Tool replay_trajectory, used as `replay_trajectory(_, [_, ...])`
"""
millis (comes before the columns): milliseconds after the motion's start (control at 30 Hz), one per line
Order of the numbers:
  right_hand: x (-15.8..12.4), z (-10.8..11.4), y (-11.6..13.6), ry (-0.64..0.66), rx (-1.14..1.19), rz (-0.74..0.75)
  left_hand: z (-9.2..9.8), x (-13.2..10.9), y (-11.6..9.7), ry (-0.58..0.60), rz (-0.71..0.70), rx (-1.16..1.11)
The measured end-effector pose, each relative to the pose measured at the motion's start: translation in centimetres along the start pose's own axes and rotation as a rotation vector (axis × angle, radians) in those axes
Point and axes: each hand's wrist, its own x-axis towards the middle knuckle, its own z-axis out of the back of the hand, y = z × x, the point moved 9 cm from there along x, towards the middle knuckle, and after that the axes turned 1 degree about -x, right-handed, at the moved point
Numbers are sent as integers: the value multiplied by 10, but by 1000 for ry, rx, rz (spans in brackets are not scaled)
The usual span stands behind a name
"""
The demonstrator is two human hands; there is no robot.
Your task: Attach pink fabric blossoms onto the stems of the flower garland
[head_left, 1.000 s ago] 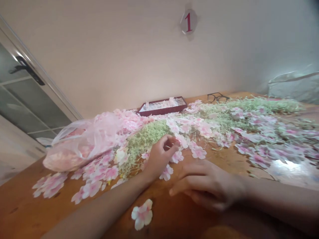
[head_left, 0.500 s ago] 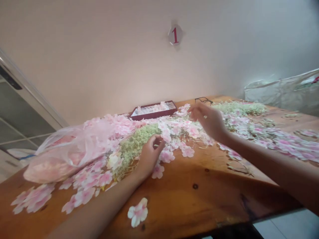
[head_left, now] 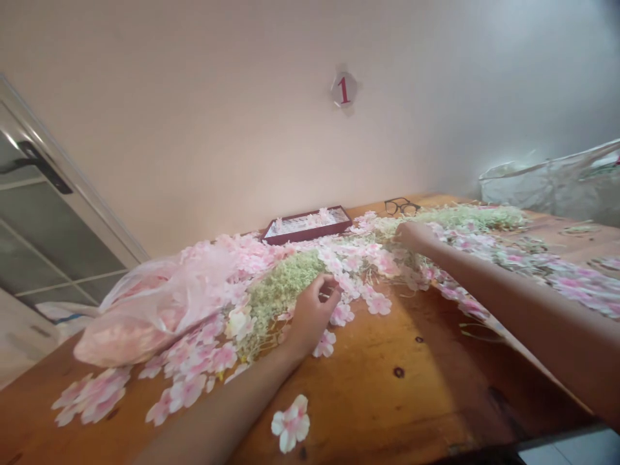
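"Flowers [head_left: 379,303] are lying where?"

"On the counter [head_left: 368,387], before the maroon tray [head_left: 314,233]. There the left hand [head_left: 310,315] is holding its fingers curled beside one blossom [head_left: 347,285]; whether pinching it, nobody can tell."

"And the right hand [head_left: 415,237]?"

"It's hanging by green stems [head_left: 387,227] right of the tray, fingers too hidden to tell."

We're curling our left hand [head_left: 312,313] on the near side of the dark red tray [head_left: 310,234], thumb [head_left: 332,303] and forefinger [head_left: 324,279] rounding into a ring; we're holding our right forearm [head_left: 508,303] outstretched, right hand [head_left: 413,236] sitting right of it.
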Motion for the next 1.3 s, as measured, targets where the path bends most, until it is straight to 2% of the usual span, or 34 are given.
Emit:
replay_trajectory(233, [-7, 17, 17, -78, -26, 6, -6, -1, -3, 71, -28, 16])
replay_trajectory(300, [-10, 22, 36, -92, 8, 97, -11, -3, -8, 126, -68, 47])
replay_trajectory(433, [-21, 19, 93, -38, 91, 388, -22, -9, -17, 249, -160, 119])
replay_trajectory(533, [-27, 8, 119, 1, 99, 456, -25, -13, -23, 276, -213, 163])
replay_trajectory(700, [-25, 1, 116, -6, 128, 333, -25, -14, -26, 269, -243, 172])
replay_trajectory(800, [-22, 10, 105, -45, 217, 267, -23, -12, -23, 246, -217, 160])
replay_trajectory(933, [-28, 26, 96, -47, 336, 249, -12, -7, -16, 145, -141, 52])
replay_trajectory(1100, [-63, 41, 96, -44, 617, 316, 3, -1, -1, -15, -13, -113])
replay_trajectory(1200, [-86, 41, 98, -60, 787, 316, 2, 1, 5, -26, 41, -221])
replay_trajectory(1300, [-105, 36, 113, 4, 896, 373, 0, 3, 5, -12, 48, -258])
